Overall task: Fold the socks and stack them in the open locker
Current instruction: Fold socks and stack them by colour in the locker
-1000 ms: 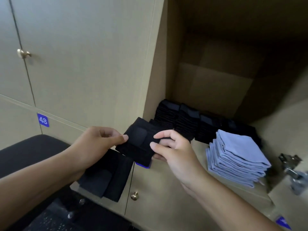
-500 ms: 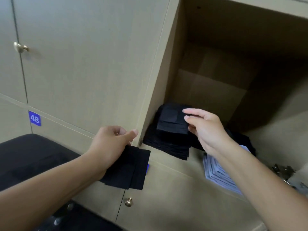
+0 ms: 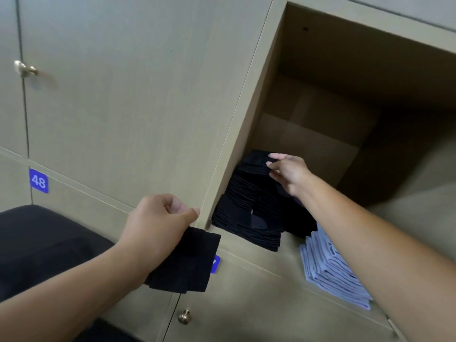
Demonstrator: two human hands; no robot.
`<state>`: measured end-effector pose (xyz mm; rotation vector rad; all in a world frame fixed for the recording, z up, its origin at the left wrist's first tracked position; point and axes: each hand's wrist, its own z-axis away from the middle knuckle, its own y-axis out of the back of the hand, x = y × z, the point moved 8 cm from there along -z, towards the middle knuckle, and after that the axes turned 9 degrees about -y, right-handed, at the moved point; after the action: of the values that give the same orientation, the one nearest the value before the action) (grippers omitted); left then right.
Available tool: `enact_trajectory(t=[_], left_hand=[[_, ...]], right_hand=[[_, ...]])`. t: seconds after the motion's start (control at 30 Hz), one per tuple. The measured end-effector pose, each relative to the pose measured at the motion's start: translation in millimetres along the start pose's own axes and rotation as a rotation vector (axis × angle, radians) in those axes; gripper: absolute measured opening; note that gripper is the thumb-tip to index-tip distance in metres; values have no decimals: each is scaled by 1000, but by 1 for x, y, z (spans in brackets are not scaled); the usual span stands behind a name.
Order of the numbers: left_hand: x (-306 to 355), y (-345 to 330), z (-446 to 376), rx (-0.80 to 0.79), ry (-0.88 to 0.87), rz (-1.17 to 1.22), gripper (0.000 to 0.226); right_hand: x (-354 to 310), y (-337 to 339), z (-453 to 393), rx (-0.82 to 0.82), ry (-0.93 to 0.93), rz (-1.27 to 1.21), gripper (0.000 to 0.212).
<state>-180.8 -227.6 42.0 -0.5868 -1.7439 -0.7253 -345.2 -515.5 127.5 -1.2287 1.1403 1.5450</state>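
head view: two hands. the right hand (image 3: 287, 172) reaches into the open locker (image 3: 318, 134), its grip pinched on a folded black sock (image 3: 256, 160) atop the black stacks (image 3: 249, 213); how many stacks there are i cannot tell. one blue stack (image 3: 328, 270) sits at the front right of the locker floor. the left hand (image 3: 160, 225), outside the locker, clamps more black socks (image 3: 187, 262), number unclear. two brass knobs and a "48" label (image 3: 38, 180) mark the beige closed doors (image 3: 128, 90).
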Motion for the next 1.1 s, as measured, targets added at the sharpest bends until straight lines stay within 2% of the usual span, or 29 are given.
enact_trajectory(t=[0.17,0.43,0.57,0.67,0.77,0.9,1.0,1.1], left_hand=[[2,1,0,-11,-23,4,30],[1,7,0,-4,-23,-9,26],[2,9,0,-10,-21,-13,26],[3,11,0,-19,-9,4,27],[1,13,0,-19,1,20,28],[2,17,0,-14,15,37,31],[6,20,2,-9,20,68,30],[10,20,3,-10,22,93,27]], right_hand=[[7,-10,-8,-22,-21,104,33],[11,-10,-18,2,-36,119,34],[12,-7,-20,38,-26,164,26],[9,-6,-26,95,60,363,13],[-4,-3,-23,195,164,603,13],[-15,-2,-6,224,244,662,21],[-17,-9,22,207,321,702,17],[-8,-17,63,148,400,639,11]])
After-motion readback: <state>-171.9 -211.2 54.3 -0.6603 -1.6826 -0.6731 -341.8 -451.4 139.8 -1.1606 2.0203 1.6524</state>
